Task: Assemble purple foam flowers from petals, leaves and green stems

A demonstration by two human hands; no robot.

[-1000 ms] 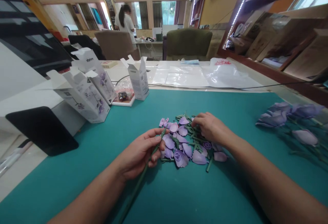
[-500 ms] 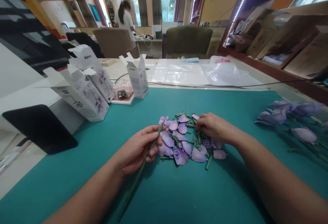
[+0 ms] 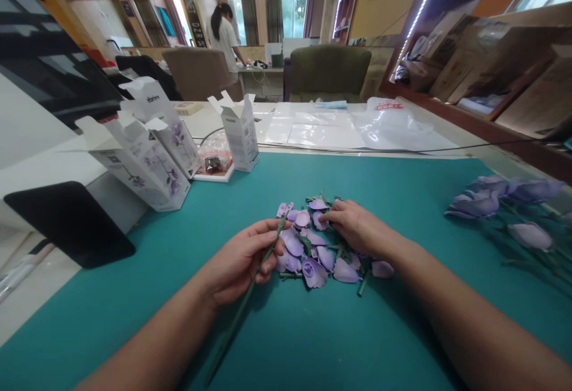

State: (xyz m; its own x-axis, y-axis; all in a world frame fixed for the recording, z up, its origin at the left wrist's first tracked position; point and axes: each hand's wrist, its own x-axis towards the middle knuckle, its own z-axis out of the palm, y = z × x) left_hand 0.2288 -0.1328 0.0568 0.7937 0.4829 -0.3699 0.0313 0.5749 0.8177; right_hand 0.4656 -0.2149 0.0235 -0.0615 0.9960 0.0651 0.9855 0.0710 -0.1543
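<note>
moved leftward over the parts pile (image 3: pixel 325 257) since the earlier frame, the right hand (image 3: pixel 357 225) touches a lilac petal (image 3: pixel 318 223); whether it pinches, i cannot tell. at the pile's left, the left hand (image 3: pixel 248 260) pinches a green stem (image 3: pixel 241 310). far left, open white boxes (image 3: pixel 152 170), insides hidden, stand by a tray (image 3: pixel 211 179) holding a plastic-wrapped dark piece (image 3: pixel 213 164).
</note>
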